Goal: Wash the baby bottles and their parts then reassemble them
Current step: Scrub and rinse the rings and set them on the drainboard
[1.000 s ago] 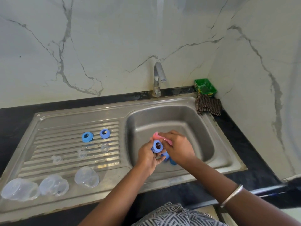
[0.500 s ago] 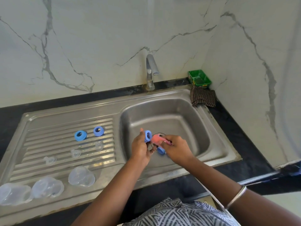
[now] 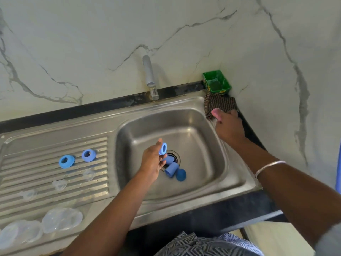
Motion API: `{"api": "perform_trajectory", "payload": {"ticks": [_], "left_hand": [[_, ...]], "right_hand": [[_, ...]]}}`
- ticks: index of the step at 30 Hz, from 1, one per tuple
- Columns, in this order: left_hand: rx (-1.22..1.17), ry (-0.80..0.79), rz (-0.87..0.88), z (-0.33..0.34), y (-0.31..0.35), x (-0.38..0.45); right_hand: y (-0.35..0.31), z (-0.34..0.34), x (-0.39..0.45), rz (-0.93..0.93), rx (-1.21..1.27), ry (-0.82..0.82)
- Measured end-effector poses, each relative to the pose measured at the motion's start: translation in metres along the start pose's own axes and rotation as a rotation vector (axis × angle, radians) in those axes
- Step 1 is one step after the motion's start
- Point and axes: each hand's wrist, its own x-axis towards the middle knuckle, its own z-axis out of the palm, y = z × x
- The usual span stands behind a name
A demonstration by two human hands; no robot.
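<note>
**Blue ring held over the basin, right hand at the corner cloth**

At the lower left of the frame, clear bottle bodies (image 3: 61, 219) lie on their sides on the steel drainboard (image 3: 36, 145). Above them, three clear nipples (image 3: 59, 184) sit in a slanted row on the ridges. Higher up are two blue screw rings (image 3: 66, 161), side by side and slightly apart, each with a round hole in its middle.

In the centre, the left hand (image 3: 152, 161) hangs above the sink basin (image 3: 203, 145), thumb and fingers pinched on a third blue ring (image 3: 163, 148) held on edge. Below it, over the drain, blue caps (image 3: 171, 169) lie touching one another: two cylindrical, one rounded. The tap (image 3: 149, 74) stands behind the basin.

At the upper right, the right hand (image 3: 227, 124) rests palm-down against a checked cloth (image 3: 219, 104) on the sink's corner, something pink at its fingertips; whether it grips anything I cannot tell. A green tub (image 3: 216, 82) sits just behind the cloth.
</note>
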Motion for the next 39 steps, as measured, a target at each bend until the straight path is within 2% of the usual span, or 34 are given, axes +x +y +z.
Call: {"api": "perform_trajectory", "payload": {"ticks": [7,14,19,22,24,26,28,31,35,39], "left_hand": [[0.003,0.043,0.024,0.022,0.009,0.022],[-0.129,0.068,-0.02,0.04,0.025,0.038],[-0.228,0.057,-0.029,0.049,0.039,0.05],[-0.268,0.061,-0.039,0.052,0.045,0.06],[-0.279,0.075,-0.043,0.053,0.048,0.065],[-0.294,0.076,-0.048,0.05,0.054,0.073],[-0.307,0.07,-0.069,0.048,0.058,0.077],[-0.336,0.052,-0.096,0.047,0.065,0.084],[-0.402,0.029,-0.135,0.048,0.076,0.091],[-0.451,-0.029,-0.159,0.049,0.086,0.094]], "right_hand": [[0.014,0.004,0.044,-0.075,-0.11,0.125],[0.028,0.015,0.063,-0.028,-0.112,0.116],[0.016,0.016,0.067,0.053,-0.21,0.219],[-0.009,0.02,0.071,-0.049,-0.308,0.351],[-0.027,0.025,0.074,-0.189,-0.257,0.389],[-0.051,0.037,0.083,-0.366,-0.096,0.302],[-0.074,0.05,0.09,-0.432,0.201,0.092],[-0.117,0.064,0.101,-0.337,0.537,-0.187],[-0.163,0.071,0.115,-0.31,0.704,-0.407],[-0.185,0.077,0.121,-0.184,0.802,-0.588]]}}
